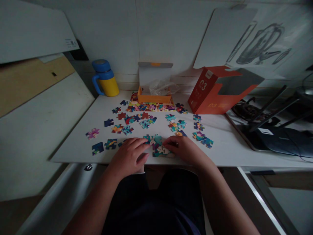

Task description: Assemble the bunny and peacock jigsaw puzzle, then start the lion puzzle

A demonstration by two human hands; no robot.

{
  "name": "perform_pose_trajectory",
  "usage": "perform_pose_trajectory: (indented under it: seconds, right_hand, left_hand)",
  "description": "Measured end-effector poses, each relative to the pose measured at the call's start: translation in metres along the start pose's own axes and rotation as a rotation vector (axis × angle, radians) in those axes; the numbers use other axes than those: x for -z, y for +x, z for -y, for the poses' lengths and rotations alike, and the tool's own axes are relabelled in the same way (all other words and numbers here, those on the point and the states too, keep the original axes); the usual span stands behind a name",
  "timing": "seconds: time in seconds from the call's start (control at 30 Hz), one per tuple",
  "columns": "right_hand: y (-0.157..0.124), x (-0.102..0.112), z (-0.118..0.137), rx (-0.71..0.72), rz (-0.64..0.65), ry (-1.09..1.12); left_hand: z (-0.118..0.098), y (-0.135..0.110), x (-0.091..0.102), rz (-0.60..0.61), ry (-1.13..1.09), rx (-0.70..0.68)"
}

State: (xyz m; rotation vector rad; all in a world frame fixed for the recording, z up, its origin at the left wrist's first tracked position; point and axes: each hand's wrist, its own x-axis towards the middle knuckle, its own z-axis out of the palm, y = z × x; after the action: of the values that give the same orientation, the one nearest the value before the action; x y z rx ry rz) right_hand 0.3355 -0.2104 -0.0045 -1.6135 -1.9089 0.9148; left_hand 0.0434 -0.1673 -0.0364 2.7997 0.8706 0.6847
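A small joined cluster of puzzle pieces with a white rabbit on it lies at the near edge of the white table. My left hand rests on the cluster's left side, fingers stretched and pressing on it. My right hand presses on the right side with curled fingertips. Several loose colourful puzzle pieces lie scattered beyond both hands, and more joined pieces sit further back.
A small orange box with an open lid and a plastic bag stands at the back centre. A blue and yellow mug is back left, an orange carton back right. Dark devices and cables fill the right side.
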Motion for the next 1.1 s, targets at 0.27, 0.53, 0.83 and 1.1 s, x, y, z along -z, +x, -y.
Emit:
perform_pose_trajectory:
  seconds: [0.27,0.53,0.83,1.1]
  right_hand:
    - [-0.005,-0.018,0.001,0.113,-0.153,-0.151]
    - [-0.018,-0.045,-0.006,0.184,-0.349,-0.296]
    - [-0.017,-0.052,-0.011,0.183,-0.408,-0.326]
    - [-0.021,-0.059,-0.006,0.1,-0.44,-0.379]
  left_hand:
    - [0.0,-0.001,-0.001,0.005,-0.006,-0.001]
    - [-0.001,0.0,0.0,0.008,0.004,0.0]
    - [-0.001,0.0,0.0,0.023,0.009,0.015]
    - [0.0,0.0,-0.001,-0.007,0.013,0.001]
